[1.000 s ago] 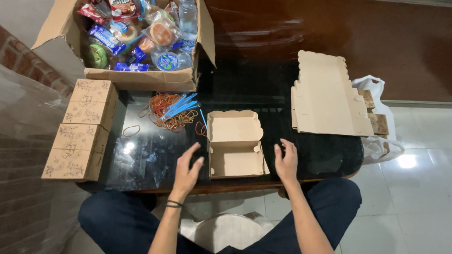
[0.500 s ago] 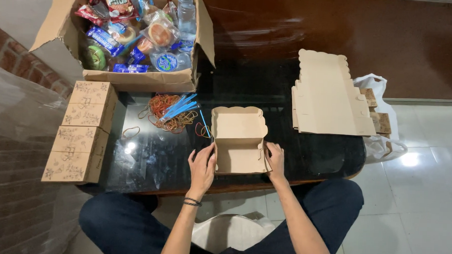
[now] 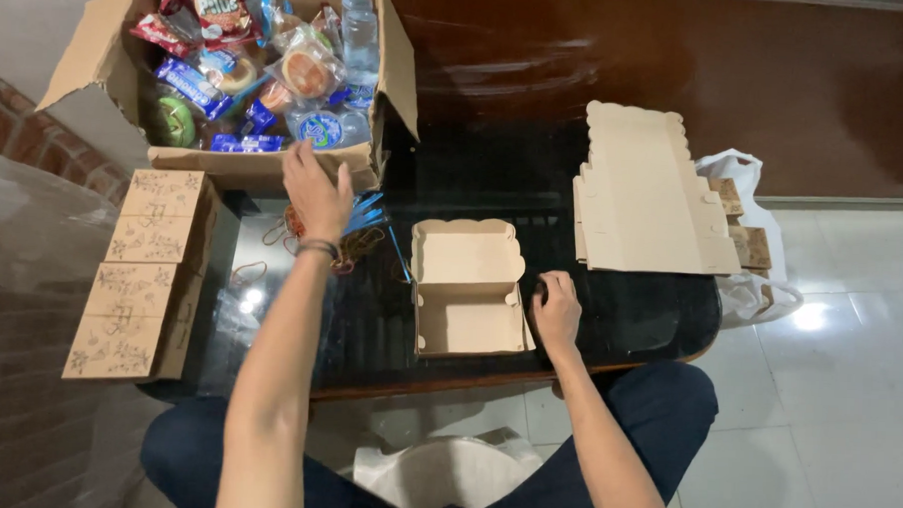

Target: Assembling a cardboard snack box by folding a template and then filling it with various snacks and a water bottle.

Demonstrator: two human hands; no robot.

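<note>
An open folded cardboard meal box (image 3: pixel 467 287) sits on the dark glass table (image 3: pixel 609 315) in front of me, its lid standing back. My right hand (image 3: pixel 556 310) rests against the box's right side, fingers curled at its edge. My left hand (image 3: pixel 316 189) reaches forward with fingers spread, holding nothing, just at the front wall of a large cardboard carton (image 3: pixel 244 165) filled with wrapped snacks and a water bottle (image 3: pixel 359 25). A band is around that wrist.
A stack of flat unfolded box blanks (image 3: pixel 646 191) lies at the right of the table. Closed decorated boxes (image 3: pixel 141 273) are stacked at the left. Rubber bands and blue strips (image 3: pixel 364 226) lie beside the left hand. A white plastic bag (image 3: pixel 747 234) hangs past the table's right edge.
My left hand has left the meal box's left side and stretched forward to the snack carton. The right hand has stayed at the box's right side.
</note>
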